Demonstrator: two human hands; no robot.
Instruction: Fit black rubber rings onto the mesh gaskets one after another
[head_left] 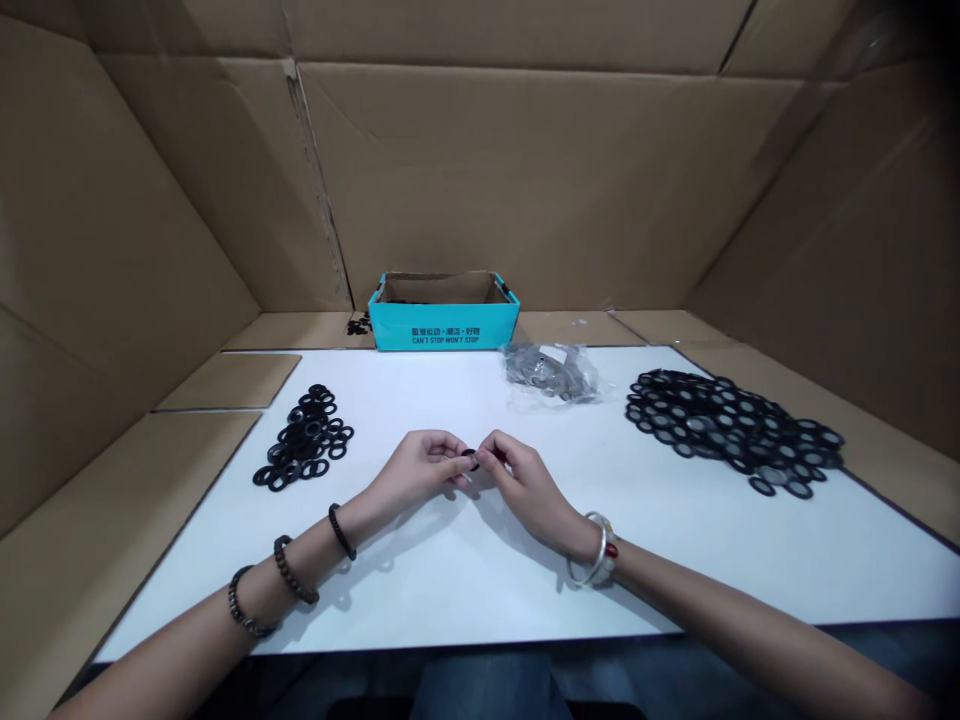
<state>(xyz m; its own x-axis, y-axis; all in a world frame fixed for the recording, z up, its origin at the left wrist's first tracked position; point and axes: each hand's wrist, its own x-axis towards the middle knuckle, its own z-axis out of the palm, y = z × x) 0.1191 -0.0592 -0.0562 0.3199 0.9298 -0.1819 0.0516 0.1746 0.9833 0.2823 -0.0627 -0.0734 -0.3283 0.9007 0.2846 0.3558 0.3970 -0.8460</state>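
Note:
My left hand [421, 466] and my right hand [525, 484] meet over the middle of the white table [465, 580]. Both pinch one small black ring [471, 458] between their fingertips, just above the surface. A pile of plain black rings [306, 440] lies to the left of my left hand. A larger heap of black rings with grey centres [731, 425] spreads at the right. Beaded bracelets sit on my left forearm, and a silver bangle on my right wrist.
A teal cardboard box [444, 322] stands open at the table's far edge, with a few black rings [358, 325] beside it. A clear plastic bag of grey discs [551, 370] lies right of the box. Brown cardboard walls enclose the table on three sides.

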